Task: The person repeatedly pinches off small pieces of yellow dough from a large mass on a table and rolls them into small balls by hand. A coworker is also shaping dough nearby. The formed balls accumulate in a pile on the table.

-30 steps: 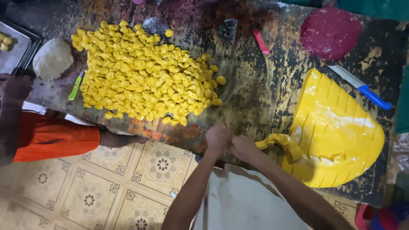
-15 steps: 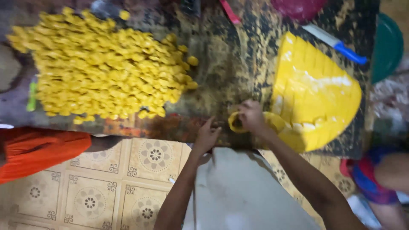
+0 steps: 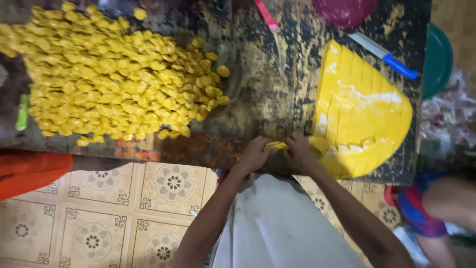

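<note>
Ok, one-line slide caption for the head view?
Both hands, left and right, pinch a yellow dough strip beside the scored sheet.

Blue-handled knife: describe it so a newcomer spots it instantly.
Start at the big scored sheet of yellow dough on the dark worktable. Just past its far edge lies the knife, beside a dark red bowl. It alone has a blue handle.
</note>
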